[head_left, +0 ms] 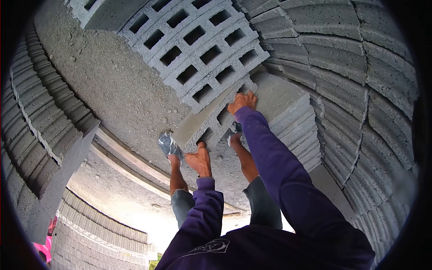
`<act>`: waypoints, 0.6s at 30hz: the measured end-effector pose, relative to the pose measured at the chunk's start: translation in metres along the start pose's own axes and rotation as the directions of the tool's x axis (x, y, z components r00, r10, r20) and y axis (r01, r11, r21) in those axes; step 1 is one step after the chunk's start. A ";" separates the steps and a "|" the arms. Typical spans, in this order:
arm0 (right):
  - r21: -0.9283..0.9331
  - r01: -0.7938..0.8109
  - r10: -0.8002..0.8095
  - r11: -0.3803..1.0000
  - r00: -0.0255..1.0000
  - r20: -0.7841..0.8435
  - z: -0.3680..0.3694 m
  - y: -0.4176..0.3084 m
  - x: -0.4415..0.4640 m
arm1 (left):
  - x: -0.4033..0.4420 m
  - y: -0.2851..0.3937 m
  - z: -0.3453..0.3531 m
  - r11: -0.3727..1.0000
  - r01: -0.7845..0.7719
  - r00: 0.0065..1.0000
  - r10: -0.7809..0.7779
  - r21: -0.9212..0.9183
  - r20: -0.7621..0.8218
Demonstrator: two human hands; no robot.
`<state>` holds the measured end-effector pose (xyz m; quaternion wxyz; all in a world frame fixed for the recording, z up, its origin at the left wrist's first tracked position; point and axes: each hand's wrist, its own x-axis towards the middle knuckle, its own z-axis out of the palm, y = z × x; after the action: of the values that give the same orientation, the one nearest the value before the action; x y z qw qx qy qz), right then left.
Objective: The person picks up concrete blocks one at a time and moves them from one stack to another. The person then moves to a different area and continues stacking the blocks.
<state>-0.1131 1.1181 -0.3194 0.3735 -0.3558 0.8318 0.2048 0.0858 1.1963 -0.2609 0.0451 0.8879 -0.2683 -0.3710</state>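
Note:
A grey hollow concrete block [193,125] is tilted in front of my feet, its row of rectangular cavities facing up toward me. My left hand [199,159] is closed on its near end, with a fingertip at the edge of the nearest cavity. Toward the far end, my right hand [243,102] grips the block with bent fingers by another cavity. Part of each hand's grip is hidden. Just beyond the block lies a group of similar hollow blocks [202,40], lined up side by side with their cavities showing.
A tall stack of blocks [337,58] rises along the right, with a lower stack [288,108] beside my right arm. More stacked blocks [40,108] stand at left. Two wooden strips [135,164] cross the gritty ground [103,76]. Someone in pink [44,247] shows at lower left.

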 end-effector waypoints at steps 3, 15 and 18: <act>-0.011 0.002 -0.002 1.000 1.000 -0.019 0.000 0.003 -0.002 | -0.006 -0.003 0.002 0.999 -0.015 0.998 0.017 0.042 -0.053; -0.089 -0.048 0.035 0.995 0.990 -0.136 -0.041 0.017 -0.005 | 0.002 -0.001 0.030 0.949 -0.048 0.988 0.092 -0.311 0.128; -0.132 -0.092 0.069 0.987 0.983 -0.169 -0.043 0.024 0.005 | 0.011 -0.004 0.055 0.877 -0.103 0.968 0.198 -0.470 0.156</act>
<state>-0.1533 1.1057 -0.2941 0.2696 -0.3626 0.8571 0.2474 0.0564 1.2010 -0.3086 0.2548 0.7867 -0.2449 -0.5062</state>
